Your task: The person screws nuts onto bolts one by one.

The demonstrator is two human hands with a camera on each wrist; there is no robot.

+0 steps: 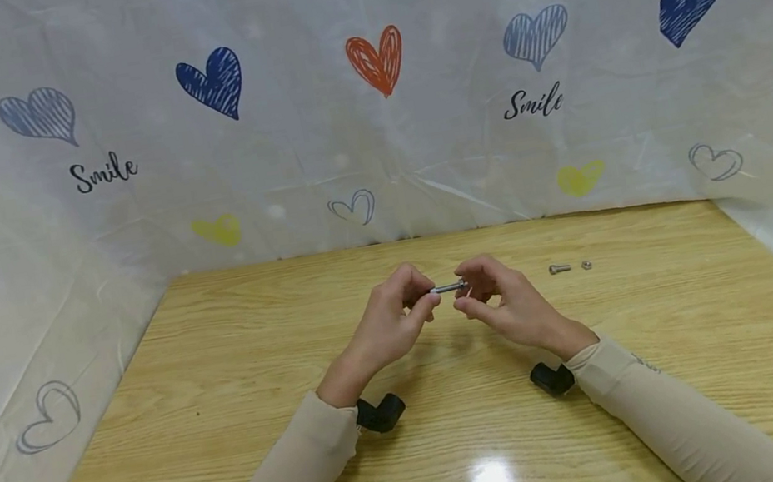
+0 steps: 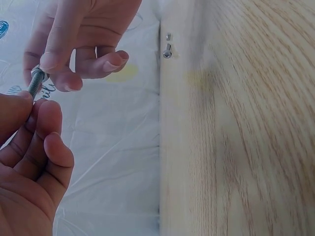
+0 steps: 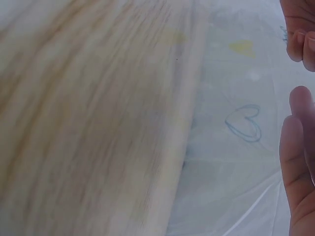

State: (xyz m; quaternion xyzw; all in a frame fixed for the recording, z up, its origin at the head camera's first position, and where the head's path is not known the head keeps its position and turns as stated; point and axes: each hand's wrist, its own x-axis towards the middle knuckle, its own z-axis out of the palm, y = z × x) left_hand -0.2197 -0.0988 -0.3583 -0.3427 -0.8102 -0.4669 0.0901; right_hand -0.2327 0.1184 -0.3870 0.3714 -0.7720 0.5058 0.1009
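Observation:
A silver threaded bolt point(image 1: 447, 289) is pinched between the thumb and fingertips of my left hand point(image 1: 390, 320). Its left end is hidden in those fingers. Toward the bolt's right end sits a nut point(image 2: 41, 72), with the thumb and index finger of my right hand point(image 1: 511, 305) about it. In the left wrist view, one right fingertip touches the nut, while the other right fingers bend loosely beside it. Both hands are raised above the wooden table point(image 1: 224, 368). The right wrist view shows only parts of the hands at its right edge, without the bolt.
Right of my hands, a second short bolt point(image 1: 559, 268) and a loose nut point(image 1: 586, 265) lie on the table. Behind them hangs a white cloth point(image 1: 455, 146) printed with hearts. Dark wrist mounts point(image 1: 381, 414) stick out below my sleeves.

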